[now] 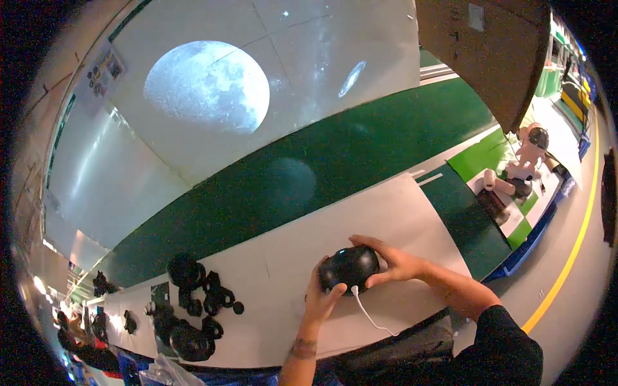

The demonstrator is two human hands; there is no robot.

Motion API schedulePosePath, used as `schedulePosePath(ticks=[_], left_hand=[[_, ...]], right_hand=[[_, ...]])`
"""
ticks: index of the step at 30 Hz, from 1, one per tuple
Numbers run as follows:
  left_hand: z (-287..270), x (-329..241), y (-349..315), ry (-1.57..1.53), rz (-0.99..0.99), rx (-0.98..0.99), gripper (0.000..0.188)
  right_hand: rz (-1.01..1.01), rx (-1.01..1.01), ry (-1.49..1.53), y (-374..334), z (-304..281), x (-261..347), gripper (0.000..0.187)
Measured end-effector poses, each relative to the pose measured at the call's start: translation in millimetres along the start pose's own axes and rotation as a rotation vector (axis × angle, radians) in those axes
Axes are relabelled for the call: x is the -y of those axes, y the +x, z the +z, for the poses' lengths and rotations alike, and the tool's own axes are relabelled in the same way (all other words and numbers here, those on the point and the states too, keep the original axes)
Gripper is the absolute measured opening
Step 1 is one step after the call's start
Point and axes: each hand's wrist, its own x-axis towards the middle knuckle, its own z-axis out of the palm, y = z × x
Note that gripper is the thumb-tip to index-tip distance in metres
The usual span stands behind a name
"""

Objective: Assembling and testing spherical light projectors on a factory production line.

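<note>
Both my hands hold a rounded, glossy black projector-like device [351, 267] just above the white worktop sheet [277, 283]. My left hand [317, 294] wraps its left side, with the thumb at the near edge. Curled round the right side is my right hand [398, 264], its index finger over the far top edge and its thumb near the front. A white cable [369, 314] is plugged into the device's near side and trails to the table's front edge. A small bluish light shows on the device's top. Its underside is hidden.
A bright moon picture [209, 87] and a small galaxy picture [352, 80] shine on the white panel beyond the green strip [360, 154]. Several black round devices [190, 340] stand at left. White astronaut-shaped figures [532, 149] stand at right, below a brown cardboard piece [486, 51].
</note>
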Motion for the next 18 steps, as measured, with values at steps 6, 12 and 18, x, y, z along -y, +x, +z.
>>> schedulePosePath(ticks=[6, 12, 18], left_hand=[[-2.0, 1.2, 2.1, -0.035, 0.024, 0.033, 0.09], [0.2, 0.8, 2.9, -0.043, -0.033, 0.042, 0.078], [0.8, 6.9, 0.4, -0.074, -0.069, 0.054, 0.076]], right_hand=[[-0.648, -0.261, -0.771, 0.9, 15.5, 43.5, 0.049], [-0.776, -0.343, -0.969, -1.5, 30.9, 40.9, 0.034], [-0.75, -0.326, -0.964, -9.7, 33.8, 27.6, 0.032]])
